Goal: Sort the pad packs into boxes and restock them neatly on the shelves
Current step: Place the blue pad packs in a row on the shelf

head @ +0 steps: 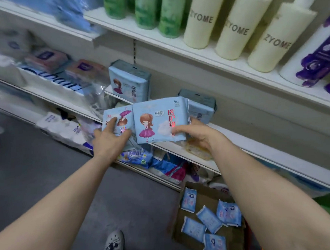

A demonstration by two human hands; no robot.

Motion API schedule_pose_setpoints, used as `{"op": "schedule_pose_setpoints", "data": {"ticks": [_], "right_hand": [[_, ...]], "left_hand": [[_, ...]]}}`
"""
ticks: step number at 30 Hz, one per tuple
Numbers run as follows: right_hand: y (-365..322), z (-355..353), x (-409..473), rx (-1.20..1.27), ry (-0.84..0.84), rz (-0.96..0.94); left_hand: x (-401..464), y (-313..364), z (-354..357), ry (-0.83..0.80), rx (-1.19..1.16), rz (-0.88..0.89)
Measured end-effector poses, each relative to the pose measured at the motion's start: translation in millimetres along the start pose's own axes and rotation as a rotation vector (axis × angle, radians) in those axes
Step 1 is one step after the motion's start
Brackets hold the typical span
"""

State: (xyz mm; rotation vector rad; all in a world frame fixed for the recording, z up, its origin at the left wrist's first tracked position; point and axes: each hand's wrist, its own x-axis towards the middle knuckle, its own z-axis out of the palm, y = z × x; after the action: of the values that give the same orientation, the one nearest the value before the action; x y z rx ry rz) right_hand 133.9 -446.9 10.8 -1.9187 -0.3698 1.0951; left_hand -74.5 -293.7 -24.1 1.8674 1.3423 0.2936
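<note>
My left hand (108, 137) grips a light blue pad pack (118, 116) with a cartoon girl, held at the front edge of the middle shelf (237, 139). My right hand (194, 135) holds a larger blue pad pack (160, 119) beside it, face toward me. Two more blue packs stand upright on that shelf: one at the back left (129, 81), one right behind the held pack (202, 106). On the floor a flat cardboard box (202, 196) carries several small blue pad packs (209, 219).
The upper shelf (174, 40) holds green bottles (148, 7), cream ZYOME pump bottles (241, 22) and purple packs (315, 59). Tissue packs (62, 128) and other bags fill the lowest shelf. My slippered foot (114, 243) stands on the grey floor.
</note>
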Motion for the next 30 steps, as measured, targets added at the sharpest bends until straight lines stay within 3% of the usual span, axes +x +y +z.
{"op": "schedule_pose_setpoints", "data": {"ticks": [5, 13, 25, 30], "right_hand": [[-40, 39, 21, 0.137, 0.114, -0.079], [-37, 31, 24, -0.239, 0.182, -0.05], [33, -87, -66, -0.117, 0.515, 0.04], [69, -131, -105, -0.015, 0.656, 0.048]], "left_hand": [[42, -16, -22, -0.029, 0.017, 0.055], [76, -28, -27, -0.089, 0.106, 0.142], [25, 50, 46, -0.399, 0.152, 0.479], [-12, 90, 99, -0.457, 0.176, 0.505]]}}
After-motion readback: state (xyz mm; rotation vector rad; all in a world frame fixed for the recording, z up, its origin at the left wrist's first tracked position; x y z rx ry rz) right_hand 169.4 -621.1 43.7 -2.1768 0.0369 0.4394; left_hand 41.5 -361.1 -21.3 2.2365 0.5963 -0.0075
